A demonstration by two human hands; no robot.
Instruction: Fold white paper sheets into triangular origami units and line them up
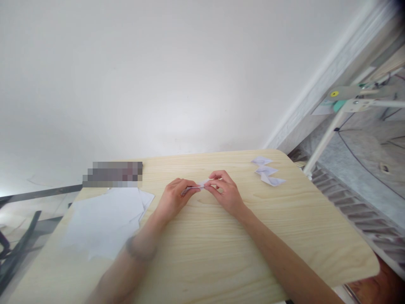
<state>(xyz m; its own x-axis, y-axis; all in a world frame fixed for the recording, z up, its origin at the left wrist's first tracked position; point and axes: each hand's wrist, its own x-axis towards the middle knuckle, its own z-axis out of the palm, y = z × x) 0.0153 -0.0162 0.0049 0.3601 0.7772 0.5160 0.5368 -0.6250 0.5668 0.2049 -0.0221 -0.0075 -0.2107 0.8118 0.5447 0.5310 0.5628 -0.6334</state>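
Head view: L hand (177,191) & R hand (228,193) meet over mid bench (205,261), fingers of both pinching a small folded paper (201,185), one end ea. Paper's btwn them; can't tell if it touches bench. 3 folded pcs (267,170) lie close tog. nr far R corner. White sheets (104,215) overlap on L side, pixelated dark item (110,174) just beyond. Dark band (139,249) on L wrist.

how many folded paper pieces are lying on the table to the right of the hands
3: the back folded piece, the middle folded piece and the front folded piece, close together near the far right corner of the table. None appears hidden.
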